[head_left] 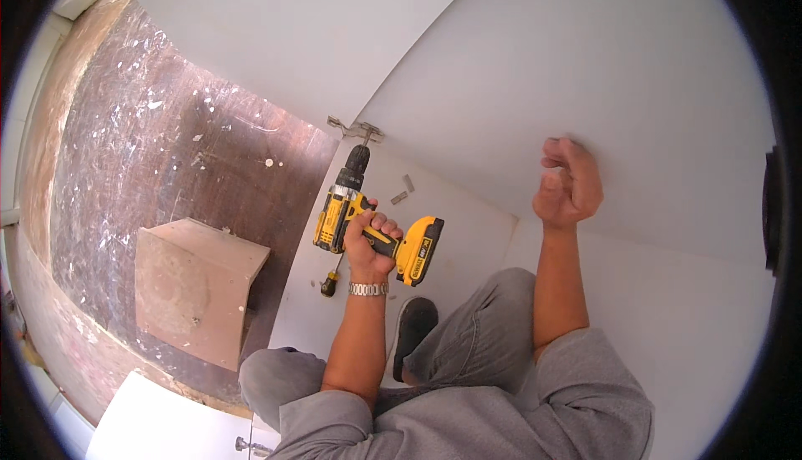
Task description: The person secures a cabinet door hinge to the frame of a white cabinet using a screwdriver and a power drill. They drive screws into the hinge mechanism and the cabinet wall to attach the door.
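Note:
My left hand (372,243) is wrapped round the grip of a yellow and black cordless drill (334,211). The drill points away from me, its bit meeting a metal hinge (365,132) at the edge of a white panel (309,25). Over the white surface on the right, my right hand (571,182) is curled, thumb close to the fingers. Whether anything small lies inside it is hidden. A screwdriver (331,281) with a yellow and black handle lies beside the drill, its shaft partly under it.
Two small metal pieces (403,190) lie on the white board (468,209) right of the drill. A tall white panel (635,67) rises on the right. At left, a brown block (200,284) stands on the paint-spotted wooden surface (167,159). Another hinge (251,445) shows at the lower edge.

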{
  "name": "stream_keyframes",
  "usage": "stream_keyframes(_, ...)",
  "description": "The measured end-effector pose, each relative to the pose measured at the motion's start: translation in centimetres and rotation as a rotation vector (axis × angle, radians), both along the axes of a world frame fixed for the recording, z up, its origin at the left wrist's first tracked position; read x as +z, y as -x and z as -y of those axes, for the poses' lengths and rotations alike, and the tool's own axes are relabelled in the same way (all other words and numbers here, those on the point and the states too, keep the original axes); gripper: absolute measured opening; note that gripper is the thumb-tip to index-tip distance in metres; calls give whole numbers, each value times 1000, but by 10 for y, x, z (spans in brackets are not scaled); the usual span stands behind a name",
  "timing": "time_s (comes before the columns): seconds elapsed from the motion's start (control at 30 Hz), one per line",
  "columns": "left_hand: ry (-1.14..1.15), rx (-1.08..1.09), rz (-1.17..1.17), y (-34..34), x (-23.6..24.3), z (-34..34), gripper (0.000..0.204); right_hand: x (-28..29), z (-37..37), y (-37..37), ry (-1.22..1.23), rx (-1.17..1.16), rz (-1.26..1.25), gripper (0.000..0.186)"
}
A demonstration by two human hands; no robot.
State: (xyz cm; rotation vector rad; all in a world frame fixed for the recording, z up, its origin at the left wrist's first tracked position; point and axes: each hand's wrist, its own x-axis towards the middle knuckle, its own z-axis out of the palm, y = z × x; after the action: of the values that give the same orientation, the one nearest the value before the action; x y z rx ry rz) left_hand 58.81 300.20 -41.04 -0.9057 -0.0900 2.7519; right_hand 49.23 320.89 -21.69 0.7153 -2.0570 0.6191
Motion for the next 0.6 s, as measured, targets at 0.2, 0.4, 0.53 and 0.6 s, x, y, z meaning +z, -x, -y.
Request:
stream_keyframes(0.2,-12,4,40,-2,1,-1,17,-1,-2,-2,12,4,21,43)
stream_keyframes(0.4,-53,15,62,-6,7,4,12,0,3,-10,-28,19,32,37)
stream_keyframes(0.53,-61,22,59,-1,3,-1,11,2,3,-11,129,18,135,29)
stream_keyframes(0.6,-168,25,-35,0,-11,-5,12,5,12,-9,180,37,167,27)
